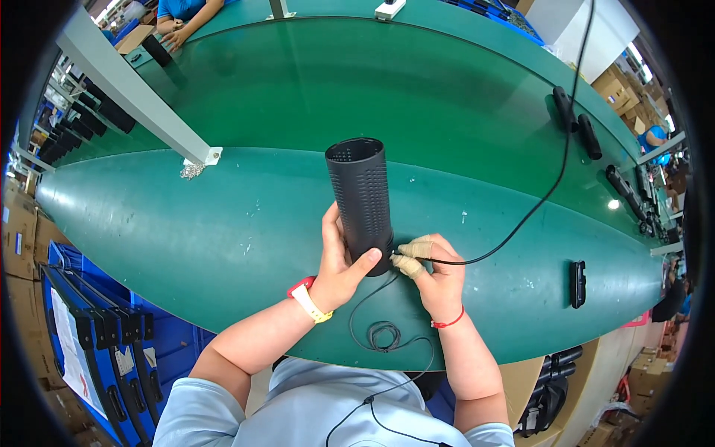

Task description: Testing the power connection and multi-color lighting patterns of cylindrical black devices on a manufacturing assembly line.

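Note:
A black hollow cylinder point(360, 195) with a dotted, perforated wall stands above the green bench, tilted slightly, its open end up. My left hand point(342, 261) is wrapped round its lower part, thumb across the front. Beside its base my right hand point(434, 268), with beige tape on thumb and forefinger, pinches the end of a black cable point(514, 232). The fingertips are at the cylinder's lower right side; whether the cable tip enters it is hidden. A thin dark cord point(384, 337) lies coiled below my hands.
A black part point(578, 284) lies on the green bench point(261, 290) at right. Further off are a green belt point(298, 82), several black parts on its right, a grey post point(141, 89), and a pile of small metal pieces point(192, 170). Another person's hand point(176, 36) is at far left.

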{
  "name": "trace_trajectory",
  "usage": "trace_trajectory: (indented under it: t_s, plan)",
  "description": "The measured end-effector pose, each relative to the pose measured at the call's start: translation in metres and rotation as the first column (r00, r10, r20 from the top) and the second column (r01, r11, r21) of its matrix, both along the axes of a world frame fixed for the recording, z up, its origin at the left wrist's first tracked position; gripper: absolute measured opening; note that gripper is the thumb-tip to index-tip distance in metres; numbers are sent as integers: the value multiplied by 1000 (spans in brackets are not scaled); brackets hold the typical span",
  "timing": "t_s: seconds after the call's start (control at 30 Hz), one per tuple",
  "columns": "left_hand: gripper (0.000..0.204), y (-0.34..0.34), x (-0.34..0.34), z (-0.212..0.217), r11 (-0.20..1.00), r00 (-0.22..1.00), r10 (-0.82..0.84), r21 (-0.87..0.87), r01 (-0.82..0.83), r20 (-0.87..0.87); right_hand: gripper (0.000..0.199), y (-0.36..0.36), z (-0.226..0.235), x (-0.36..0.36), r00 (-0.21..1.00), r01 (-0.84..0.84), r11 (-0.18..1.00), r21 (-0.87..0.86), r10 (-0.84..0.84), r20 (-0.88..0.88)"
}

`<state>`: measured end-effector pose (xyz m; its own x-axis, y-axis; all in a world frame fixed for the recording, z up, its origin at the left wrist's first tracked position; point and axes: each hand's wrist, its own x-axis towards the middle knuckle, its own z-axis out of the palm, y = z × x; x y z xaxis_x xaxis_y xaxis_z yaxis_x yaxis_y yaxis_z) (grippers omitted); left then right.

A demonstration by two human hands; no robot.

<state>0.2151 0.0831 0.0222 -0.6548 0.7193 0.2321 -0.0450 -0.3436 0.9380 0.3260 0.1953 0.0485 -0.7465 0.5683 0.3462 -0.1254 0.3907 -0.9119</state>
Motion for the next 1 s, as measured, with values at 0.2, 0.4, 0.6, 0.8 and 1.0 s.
trace_trajectory:
  t_s: [0.2, 0.4, 0.6, 0.8, 1.0]
  plan:
    - [70, 0, 1, 5, 987, 996, -81, 139, 75, 40, 14, -4, 2, 0, 994, -105, 940, -323, 109, -9]
    - [71, 2, -6, -3, 936, 976, -217, 285, 204, 16, 15, 2, 0, 0, 996, -86, 788, -610, 79, -40]
    - [73, 4, -5, 14, 928, 921, -314, 280, 247, 231, 15, 6, 0, -7, 998, 6, 657, -754, -54, -39]
    - [73, 2, -17, 6, 988, 997, 8, 156, -20, 76, 17, 13, -8, 2, 986, 93, 771, -630, 17, 165]
    - [77, 1, -13, 5, 988, 977, -106, 128, 83, 186, 18, 2, 3, -1, 923, -94, 400, -912, 378, 71]
